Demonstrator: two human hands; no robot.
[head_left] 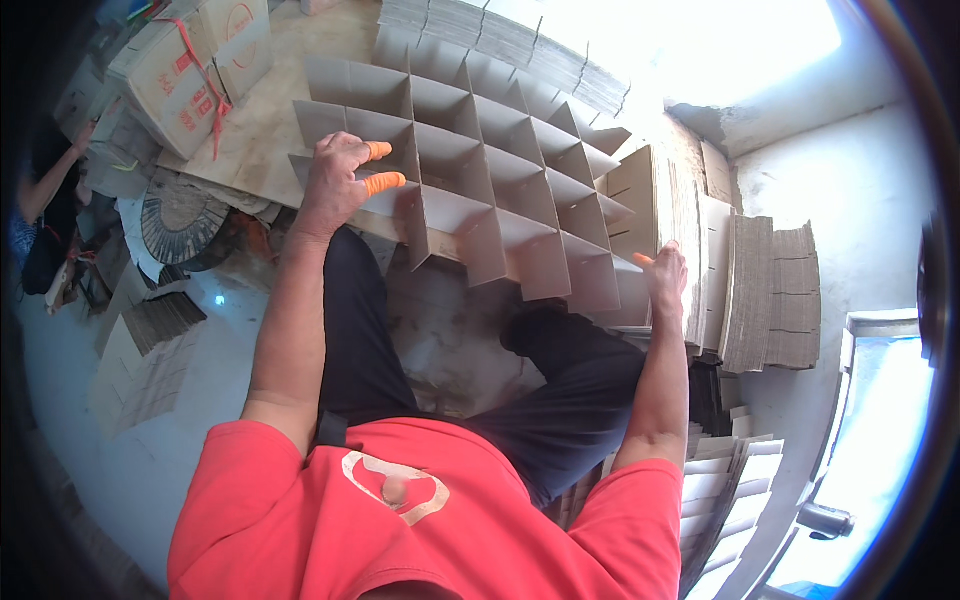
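A cardboard divider grid (515, 172), its panels crossed into open cells, sits on the bench (300, 55) before a person in a red shirt (420, 540). At the grid's left end is the left hand (340, 185), thumb and forefinger in orange covers (382, 184), these fingers spread apart with a gap between; contact with the panels cannot be told. The right hand (668, 275) is just beyond the grid's right end, near stacked cardboard sheets (690, 225); whether its fingers grip anything cannot be told. Left of the grid stands a carton (165, 85) with red ribbon.
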